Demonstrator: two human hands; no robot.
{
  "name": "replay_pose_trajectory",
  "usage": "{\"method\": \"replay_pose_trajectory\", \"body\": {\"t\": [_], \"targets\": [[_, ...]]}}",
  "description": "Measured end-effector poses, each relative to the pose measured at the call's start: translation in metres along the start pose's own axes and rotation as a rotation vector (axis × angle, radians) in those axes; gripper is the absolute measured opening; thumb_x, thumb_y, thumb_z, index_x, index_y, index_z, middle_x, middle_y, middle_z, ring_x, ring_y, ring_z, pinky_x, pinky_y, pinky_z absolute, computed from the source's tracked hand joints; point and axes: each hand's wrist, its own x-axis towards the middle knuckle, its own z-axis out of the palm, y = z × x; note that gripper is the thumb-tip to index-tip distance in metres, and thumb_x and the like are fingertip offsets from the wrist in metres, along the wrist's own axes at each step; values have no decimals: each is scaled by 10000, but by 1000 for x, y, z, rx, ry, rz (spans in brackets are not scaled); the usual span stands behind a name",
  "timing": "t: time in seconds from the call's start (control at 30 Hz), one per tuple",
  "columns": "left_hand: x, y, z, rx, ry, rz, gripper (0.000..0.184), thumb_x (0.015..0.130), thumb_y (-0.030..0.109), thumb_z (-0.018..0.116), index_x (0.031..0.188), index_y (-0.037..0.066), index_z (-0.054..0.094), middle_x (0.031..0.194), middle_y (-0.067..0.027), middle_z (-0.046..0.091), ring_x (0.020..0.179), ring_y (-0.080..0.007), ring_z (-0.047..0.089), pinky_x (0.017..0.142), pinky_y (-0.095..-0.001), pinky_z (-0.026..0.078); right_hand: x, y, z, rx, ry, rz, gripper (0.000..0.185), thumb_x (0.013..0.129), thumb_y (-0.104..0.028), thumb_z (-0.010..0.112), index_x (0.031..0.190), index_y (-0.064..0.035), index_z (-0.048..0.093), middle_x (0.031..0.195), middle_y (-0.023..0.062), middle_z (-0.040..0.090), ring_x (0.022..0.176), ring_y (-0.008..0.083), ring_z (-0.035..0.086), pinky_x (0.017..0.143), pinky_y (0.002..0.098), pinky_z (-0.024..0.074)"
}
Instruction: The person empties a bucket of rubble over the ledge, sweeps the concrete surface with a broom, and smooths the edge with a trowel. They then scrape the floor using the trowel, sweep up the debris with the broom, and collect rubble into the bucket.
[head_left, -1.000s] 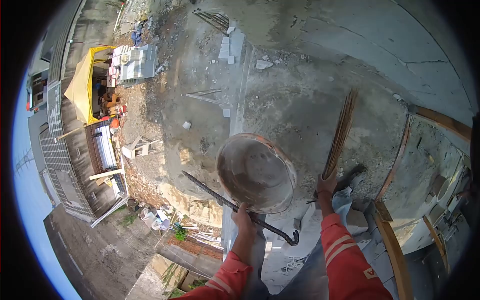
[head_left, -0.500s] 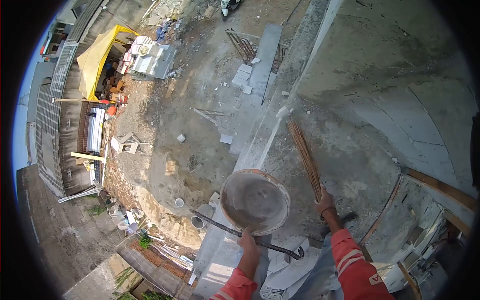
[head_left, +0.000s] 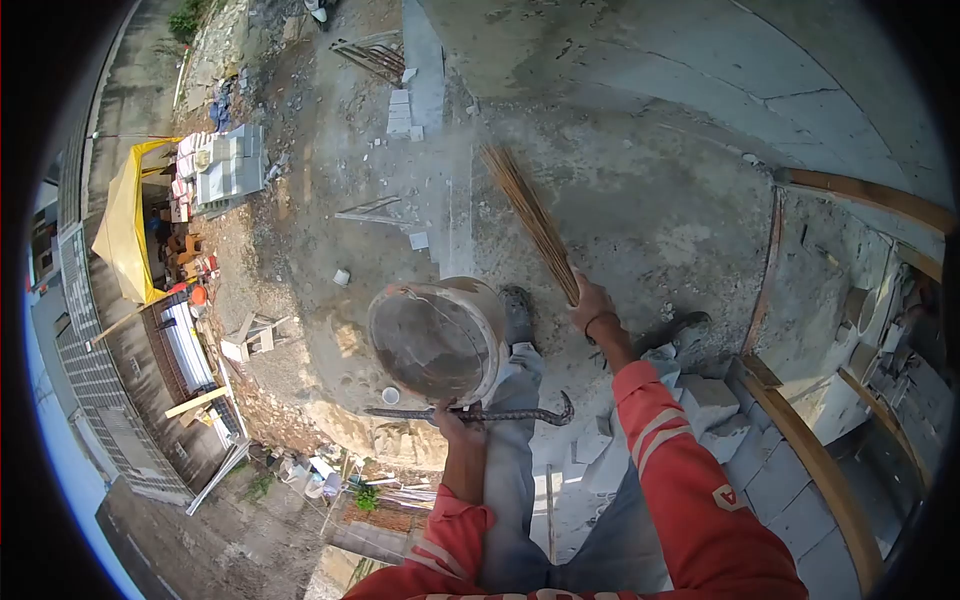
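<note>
My left hand is closed on a length of ribbed rebar, bent into a hook at its right end, and on the near rim of a cement-stained bucket. The bucket tilts with its mouth towards me and to the left; its inside looks grey, and I make out no contents. A broom of thin brown sticks is gripped at its bound end by my right hand. Its spread tips point forward and left over the dusty concrete floor.
A drop past the slab's edge lies to the left, with a yellow canopy and stacked blocks below. Broken blocks lie by my right leg. Timber edges an opening at right; a concrete wall stands ahead.
My view has turned. The bucket has moved left and tipped, so its outer side now shows. The broom has come up and left with my right hand, and the rebar lies more level.
</note>
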Motion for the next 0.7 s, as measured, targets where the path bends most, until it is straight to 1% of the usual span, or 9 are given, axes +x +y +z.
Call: {"method": "replay_pose_trajectory", "body": {"t": [0.1, 0.23, 0.27, 0.33, 0.4, 0.5, 0.57, 0.6, 0.7], "targets": [[-7, 17, -14, 90, -59, -19, 236, 786, 193, 568, 970, 45, 553, 993, -82, 596, 806, -213, 597, 689, -323, 525, -80, 76, -35, -35, 162, 88, 745, 755, -184, 663, 1411, -189, 311, 1109, 210, 609, 1012, 404, 571, 874, 472, 471], [-39, 27, -12, 152, -50, -18, 288, 800, 195, 536, 1017, 6, 555, 998, -100, 618, 803, -230, 625, 668, -305, 548, -141, 243, -12, 90, 638, 507, 679, 771, -220, 674, 1373, -191, 361, 1071, 229, 620, 915, 419, 607, 818, 492, 490], [-35, 28, -16, 179, -71, -28, 309, 817, 193, 519, 1050, -6, 553, 1033, -117, 619, 854, -247, 632, 724, -339, 560, -140, 326, 14, 255, 720, 588, 704, 746, -183, 692, 1368, -173, 364, 1043, 216, 631, 822, 387, 633, 730, 458, 515], [-36, 40, -29, 302, -80, -47, 327, 821, 188, 516, 1073, -17, 554, 1070, -128, 618, 889, -252, 638, 769, -367, 571, -149, 369, 27, 436, 782, 706, 730, 721, -146, 710, 1364, -155, 366, 1016, 203, 642, 728, 354, 660, 641, 425, 540], [-56, 28, -22, 380, -88, 32, 310, 810, 185, 521, 1063, 9, 550, 1051, -112, 616, 856, -235, 631, 714, -330, 560, -160, 364, 31, 765, 210, 984, 728, 695, -101, 709, 1345, -119, 382, 969, 188, 652, 658, 286, 665, 563, 375, 545], [-72, 21, -22, 483, -146, 56, 258, 792, 170, 536, 1016, 43, 551, 1008, -79, 616, 813, -205, 621, 641, -292, 543, -203, 282, 86, 168, 115, 469, 756, 665, -154, 698, 1353, -121, 384, 938, 214, 656, 830, 372, 653, 755, 450, 535], [-81, 6, -12, 471, -155, 57, 223, 786, 169, 550, 976, 53, 559, 975, -66, 618, 790, -194, 621, 631, -295, 543, -240, 208, 41, 225, -252, 389, 731, 733, -182, 658, 1391, -235, 344, 1055, 209, 619, 993, 389, 598, 854, 473, 492], [-84, 2, -12, 515, -221, 54, 203, 783, 166, 559, 957, 61, 566, 958, -66, 620, 790, -188, 622, 645, -300, 544, -256, 200, 48, 172, -218, 208, 777, 670, -182, 693, 1375, -203, 366, 1026, 211, 619, 956, 405, 597, 827, 485, 489], [-89, -8, -12, 523, -235, 63, 186, 788, 171, 558, 945, 72, 568, 943, -62, 618, 752, -180, 610, 594, -291, 519, -286, 184, 63, 327, 59, 324, 714, 721, -160, 658, 1369, -147, 357, 1022, 233, 615, 907, 402, 613, 799, 507, 487]]}}
